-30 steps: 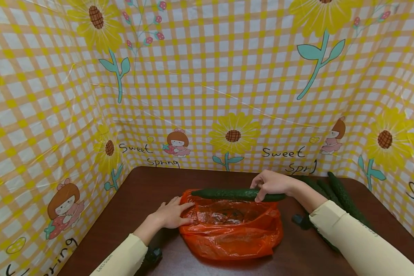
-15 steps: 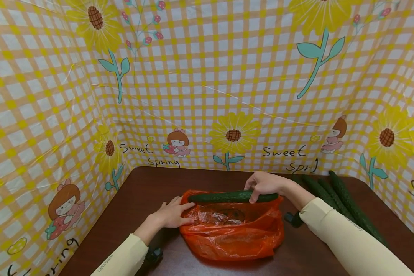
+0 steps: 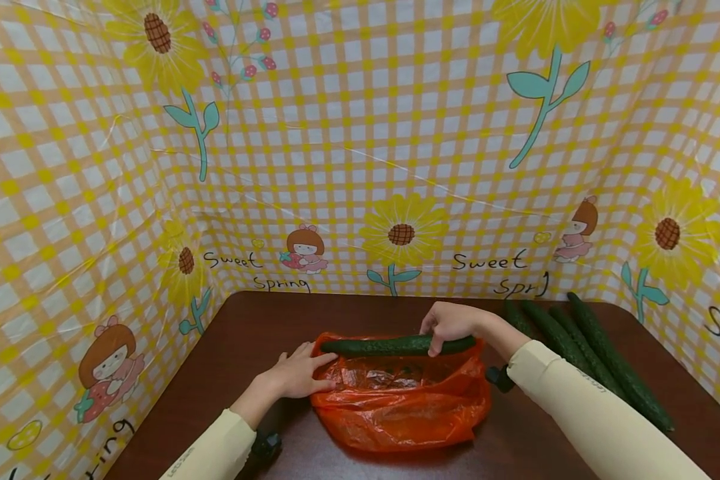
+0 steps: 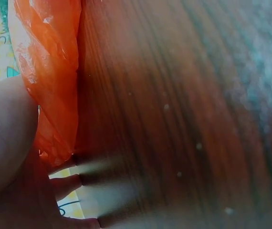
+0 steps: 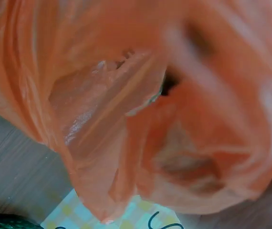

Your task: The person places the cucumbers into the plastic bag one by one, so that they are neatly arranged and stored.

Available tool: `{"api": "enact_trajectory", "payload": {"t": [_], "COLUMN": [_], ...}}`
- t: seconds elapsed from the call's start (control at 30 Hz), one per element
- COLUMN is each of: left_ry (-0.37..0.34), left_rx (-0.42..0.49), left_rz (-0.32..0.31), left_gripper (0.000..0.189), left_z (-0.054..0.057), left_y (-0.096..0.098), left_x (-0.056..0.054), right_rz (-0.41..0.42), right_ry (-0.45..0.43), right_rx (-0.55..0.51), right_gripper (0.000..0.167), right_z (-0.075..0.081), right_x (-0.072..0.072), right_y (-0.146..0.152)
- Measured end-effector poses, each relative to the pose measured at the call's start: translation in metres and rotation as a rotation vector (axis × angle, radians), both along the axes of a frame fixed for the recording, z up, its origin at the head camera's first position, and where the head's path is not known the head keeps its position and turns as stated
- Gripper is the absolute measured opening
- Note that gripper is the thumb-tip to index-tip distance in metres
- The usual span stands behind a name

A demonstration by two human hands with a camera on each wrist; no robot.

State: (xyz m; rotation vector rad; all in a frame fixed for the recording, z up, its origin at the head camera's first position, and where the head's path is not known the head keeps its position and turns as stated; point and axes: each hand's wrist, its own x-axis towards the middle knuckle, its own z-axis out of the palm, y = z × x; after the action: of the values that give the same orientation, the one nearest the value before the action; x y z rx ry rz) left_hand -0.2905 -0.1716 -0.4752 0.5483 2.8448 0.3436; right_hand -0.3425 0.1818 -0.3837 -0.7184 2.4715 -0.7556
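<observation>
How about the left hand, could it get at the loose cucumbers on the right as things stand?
Probably not directly: the left hand touches the left edge of the orange bag, and that bag and the right hand, gripping another cucumber, lie between it and the loose cucumbers.

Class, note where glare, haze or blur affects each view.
Head: held cucumber and bag fairly sharp, pale sheen on the near table; left wrist: bright highlights on the bag, whitish haze at upper right; right wrist: bag badly blurred at right, folds clearer at left.
</observation>
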Motion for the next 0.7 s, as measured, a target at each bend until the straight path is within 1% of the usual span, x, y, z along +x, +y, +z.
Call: {"api": "enact_trajectory", "payload": {"t": [0.13, 0.3, 0.47, 0.7], "left_ry": [-0.012, -0.019, -0.015, 0.010], "left_rx": [0.007, 0.008, 0.010, 0.001], "left_rz": [0.003, -0.001, -0.003, -0.009], "left_gripper": [0.065, 0.066, 0.066, 0.066], "left_z": [-0.001, -0.006, -0.009, -0.001], "left_y": [0.000, -0.001, -0.002, 0.001], "left_x": [0.001, 0.003, 0.002, 0.000], "right_rz": [0.030, 0.032, 0.048, 0.039], "right_ry": [0.020, 0.020, 0.056, 0.084], "right_rx": [0.056, 0.109, 0.191, 0.284], "right_gripper": [0.042, 0.043, 0.041, 0.039], "right_z": [-0.006, -0.014, -0.017, -0.018], "right_x": [0.000, 0.000, -0.002, -0.001], "right_y": [0.000, -0.002, -0.006, -0.011]}}
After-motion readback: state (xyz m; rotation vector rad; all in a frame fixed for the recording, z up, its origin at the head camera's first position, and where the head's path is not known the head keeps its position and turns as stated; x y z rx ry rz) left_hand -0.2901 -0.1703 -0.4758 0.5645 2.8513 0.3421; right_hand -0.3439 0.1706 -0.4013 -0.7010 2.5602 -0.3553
